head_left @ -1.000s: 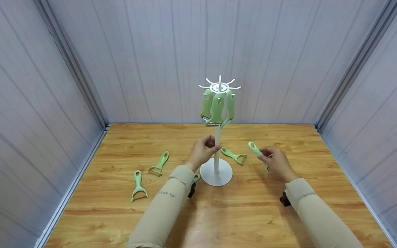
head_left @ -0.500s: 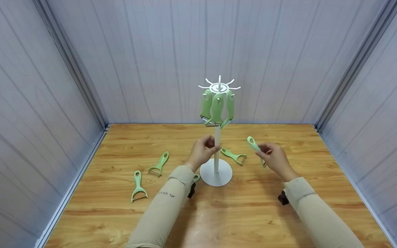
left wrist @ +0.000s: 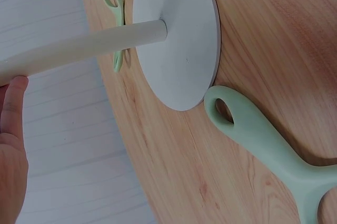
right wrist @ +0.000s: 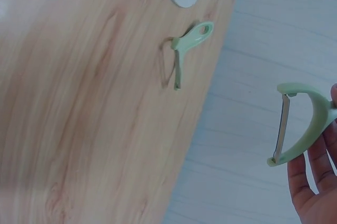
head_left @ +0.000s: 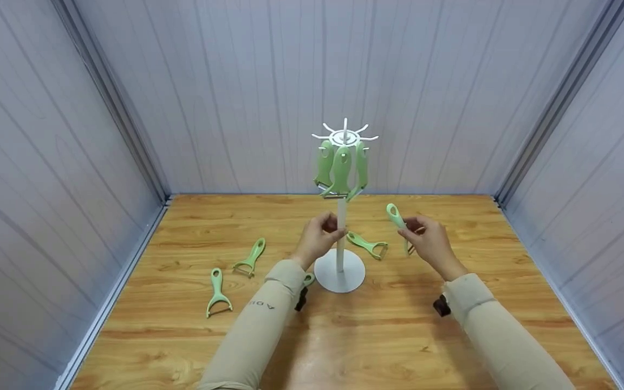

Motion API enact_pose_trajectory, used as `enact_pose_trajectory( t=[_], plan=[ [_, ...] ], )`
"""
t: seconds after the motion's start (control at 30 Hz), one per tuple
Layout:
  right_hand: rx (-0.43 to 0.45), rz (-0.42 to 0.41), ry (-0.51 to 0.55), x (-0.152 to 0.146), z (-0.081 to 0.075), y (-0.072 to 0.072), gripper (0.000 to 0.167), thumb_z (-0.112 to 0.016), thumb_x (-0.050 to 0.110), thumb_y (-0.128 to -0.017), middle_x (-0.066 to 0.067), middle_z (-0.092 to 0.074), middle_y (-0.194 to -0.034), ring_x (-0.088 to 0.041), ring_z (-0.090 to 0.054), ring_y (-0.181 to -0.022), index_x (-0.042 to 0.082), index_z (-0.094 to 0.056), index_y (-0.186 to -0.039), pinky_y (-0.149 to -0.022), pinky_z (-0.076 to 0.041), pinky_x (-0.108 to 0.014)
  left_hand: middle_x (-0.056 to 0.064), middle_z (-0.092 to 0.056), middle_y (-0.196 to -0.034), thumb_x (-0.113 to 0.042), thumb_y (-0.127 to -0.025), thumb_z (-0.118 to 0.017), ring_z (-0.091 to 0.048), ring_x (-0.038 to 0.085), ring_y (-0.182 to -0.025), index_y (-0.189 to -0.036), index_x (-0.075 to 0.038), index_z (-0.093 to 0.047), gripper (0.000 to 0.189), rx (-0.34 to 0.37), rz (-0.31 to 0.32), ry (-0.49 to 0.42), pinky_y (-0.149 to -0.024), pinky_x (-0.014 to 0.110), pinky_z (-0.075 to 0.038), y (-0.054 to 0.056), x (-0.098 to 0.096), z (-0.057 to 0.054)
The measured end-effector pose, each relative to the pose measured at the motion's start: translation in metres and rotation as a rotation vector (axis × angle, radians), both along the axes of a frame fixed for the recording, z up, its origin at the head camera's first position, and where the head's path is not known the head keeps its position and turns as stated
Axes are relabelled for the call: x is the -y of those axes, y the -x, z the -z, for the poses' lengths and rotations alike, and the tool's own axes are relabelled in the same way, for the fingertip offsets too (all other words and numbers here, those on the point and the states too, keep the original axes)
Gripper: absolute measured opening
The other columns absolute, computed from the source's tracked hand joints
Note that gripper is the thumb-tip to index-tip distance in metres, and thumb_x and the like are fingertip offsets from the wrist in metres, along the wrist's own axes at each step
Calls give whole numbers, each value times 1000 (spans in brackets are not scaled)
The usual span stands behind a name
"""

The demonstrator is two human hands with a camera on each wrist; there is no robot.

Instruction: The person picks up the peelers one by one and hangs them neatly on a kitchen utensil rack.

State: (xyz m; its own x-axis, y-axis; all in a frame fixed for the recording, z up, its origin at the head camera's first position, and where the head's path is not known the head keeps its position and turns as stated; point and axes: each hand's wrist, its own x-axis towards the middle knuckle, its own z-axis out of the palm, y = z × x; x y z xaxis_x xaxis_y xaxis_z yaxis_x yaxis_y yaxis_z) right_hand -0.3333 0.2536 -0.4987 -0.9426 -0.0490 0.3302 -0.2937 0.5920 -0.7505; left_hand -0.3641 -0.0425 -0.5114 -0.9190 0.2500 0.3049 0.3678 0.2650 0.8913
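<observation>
A white stand [head_left: 340, 271] with a round base and a ring of hooks on top stands in mid-table. Three green peelers [head_left: 341, 172] hang from its front hooks. My left hand [head_left: 316, 239] pinches the pole below them. In my right hand [head_left: 432, 244], held above the table right of the stand, is another green peeler [head_left: 396, 215], its looped handle end pointing up. The right wrist view shows this peeler's blade [right wrist: 283, 126] beyond my fingers. Just right of the pole, a peeler [head_left: 367, 245] lies on the table.
Two peelers lie at the left, a nearer peeler [head_left: 218, 292] and a farther peeler [head_left: 250, 258]. One more peeler [left wrist: 263, 140] lies beside the base, mostly hidden under my left wrist in the head view. Panel walls [head_left: 290, 97] enclose the wooden table [head_left: 388, 346].
My right hand has risen and moved a little left, nearer the stand, with its peeler turning more upright. My left hand has stayed on the pole.
</observation>
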Motion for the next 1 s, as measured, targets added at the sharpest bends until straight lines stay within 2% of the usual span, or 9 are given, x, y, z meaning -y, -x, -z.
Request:
enact_pose_trajectory(
  t=[0.23, 0.47, 0.83, 1.0],
  plan=[
    [-43, -2, 14, 6, -14, -3, 25, -77, 12, -102, -19, -76, -105, -27, -71, -94, -3, -76, -122, -81, -53, -18, 10, -71, -95, -2, -99, -77, -62, 11, -85, -104, 2, -69, 11, 21, 3, -9, -78, 24, -54, 0, 0, 0],
    [-90, 13, 21, 13, -26, -4, 26, -79, 12, -101, -19, -78, -104, -29, -72, -94, -3, -77, -122, -83, -53, -20, 11, -72, -94, -2, -98, -78, -63, 12, -85, -102, 1, -69, 10, 4, 5, -4, -79, 25, -54, 0, 1, 1],
    [-150, 8, 45, 22, -48, -6, 26, -80, 10, -100, -19, -78, -104, -29, -72, -95, -3, -77, -122, -83, -52, -17, 9, -71, -93, -2, -98, -78, -61, 10, -84, -103, 1, -68, 12, 3, 9, -9, -79, 23, -53, 0, 1, -1],
    [-202, 7, 54, 25, -57, -6, 26, -81, 8, -98, -19, -78, -104, -24, -71, -94, -3, -77, -121, -83, -52, -16, 11, -71, -93, -1, -98, -78, -62, 11, -84, -103, 1, -68, 11, 7, 13, -15, -79, 24, -53, -1, 1, -2]
  ],
)
